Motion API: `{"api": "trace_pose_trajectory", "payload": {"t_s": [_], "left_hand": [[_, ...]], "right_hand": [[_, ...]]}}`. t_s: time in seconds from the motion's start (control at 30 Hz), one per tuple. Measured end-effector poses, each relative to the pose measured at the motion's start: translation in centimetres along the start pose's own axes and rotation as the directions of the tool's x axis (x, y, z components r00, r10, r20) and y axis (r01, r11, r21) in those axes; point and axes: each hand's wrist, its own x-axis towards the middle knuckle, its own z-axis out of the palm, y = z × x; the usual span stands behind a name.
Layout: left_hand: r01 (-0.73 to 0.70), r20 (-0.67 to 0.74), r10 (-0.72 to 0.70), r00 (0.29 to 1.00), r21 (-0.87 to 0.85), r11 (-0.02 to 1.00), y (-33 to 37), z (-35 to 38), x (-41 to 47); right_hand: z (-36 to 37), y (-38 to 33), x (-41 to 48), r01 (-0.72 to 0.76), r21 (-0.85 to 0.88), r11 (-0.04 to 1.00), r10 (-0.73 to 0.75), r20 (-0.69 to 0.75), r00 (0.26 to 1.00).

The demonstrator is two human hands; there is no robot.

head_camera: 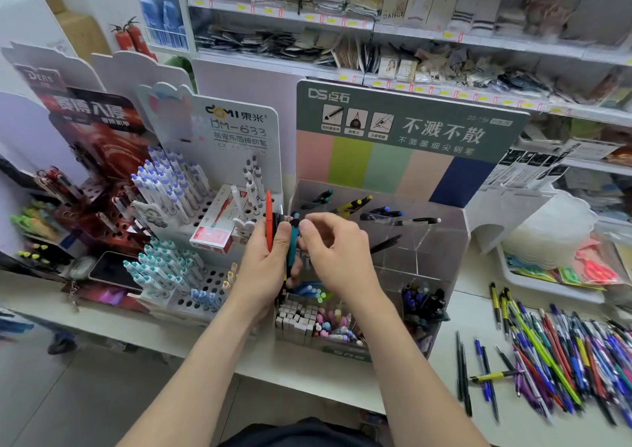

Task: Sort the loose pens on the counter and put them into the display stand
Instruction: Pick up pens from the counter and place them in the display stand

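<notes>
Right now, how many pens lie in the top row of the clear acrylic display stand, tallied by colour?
Top row of the clear acrylic display stand, as far as shows:
Dark pens with teal tips: 2
Yellow-and-black pens: 2
Blue-tipped dark pens: 2
Black pen with a white tip: 1
Total: 7
</notes>
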Motion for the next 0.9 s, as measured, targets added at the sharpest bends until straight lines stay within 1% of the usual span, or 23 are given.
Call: {"api": "trace_pose_trajectory", "payload": {"t_s": [0.1,0.13,0.2,0.27,0.33,0.4,0.47,0.5,0.57,0.63,0.7,0.73,0.8,0.83,0.9], "left_hand": [[0.034,0.053,-0.033,0.998,-0.005,0.999,0.3,1.2,-0.4],[0.041,0.072,-0.041,0.997,0.004,0.999,0.4,1.6,-0.5],[0.04,0.106,-0.042,0.993,0.019,0.999,0.5,2.6,-0.6],[0.042,0.116,-0.044,0.992,0.02,0.999,0.3,3.4,-0.6],[0.054,0.08,-0.057,0.995,0.031,0.998,0.0,4.0,-0.4],[0.062,0.016,-0.063,0.998,0.056,0.996,-0.1,4.3,-0.2],[0.09,-0.035,-0.089,0.995,0.015,0.996,0.0,4.4,0.1],[0.112,-0.049,-0.113,0.992,-0.023,0.993,0.2,4.4,0.2],[0.152,-0.054,-0.158,0.986,-0.094,0.984,0.5,4.2,0.5],[0.19,-0.047,-0.198,0.979,-0.149,0.971,0.8,4.0,0.6],[0.21,-0.04,-0.22,0.975,-0.173,0.962,1.0,3.8,0.6],[0.211,-0.035,-0.221,0.975,-0.182,0.96,1.0,3.8,0.6],[0.211,-0.011,-0.219,0.976,-0.224,0.951,1.0,3.5,0.5],[0.217,0.008,-0.223,0.975,-0.249,0.944,1.0,3.4,0.5],[0.232,0.045,-0.229,0.972,-0.284,0.93,1.1,3.2,0.4]], "right_hand": [[-0.7,0.5,-1.5,-0.113,0.257,0.96,0.088,0.108,0.99],[-1.0,0.5,-1.9,-0.137,0.317,0.939,0.106,0.113,0.988],[-1.3,1.1,-2.3,-0.162,0.36,0.919,0.143,0.08,0.987],[-1.4,1.9,-2.2,-0.141,0.361,0.922,0.159,-0.021,0.987],[-1.7,2.5,-2.0,-0.066,0.334,0.94,0.14,-0.2,0.97],[-2.5,2.5,-1.6,0.028,0.366,0.93,0.117,-0.369,0.922],[-3.6,1.8,-1.2,0.151,0.408,0.901,0.08,-0.496,0.865],[-4.1,1.4,-0.8,0.208,0.386,0.899,0.04,-0.544,0.838],[-4.5,0.6,0.5,0.299,0.302,0.905,-0.074,-0.581,0.811],[-4.2,0.3,2.6,0.358,0.194,0.913,-0.205,-0.541,0.816],[-3.4,0.7,4.9,0.375,0.023,0.927,-0.332,-0.415,0.847],[-2.8,1.1,6.1,0.375,-0.11,0.92,-0.39,-0.327,0.861],[-1.9,2.1,7.7,0.373,-0.389,0.842,-0.465,-0.174,0.868],[-1.6,2.4,8.1,0.366,-0.484,0.795,-0.475,-0.122,0.871],[-1.7,2.8,8.0,0.359,-0.593,0.72,-0.503,-0.091,0.859]]}}
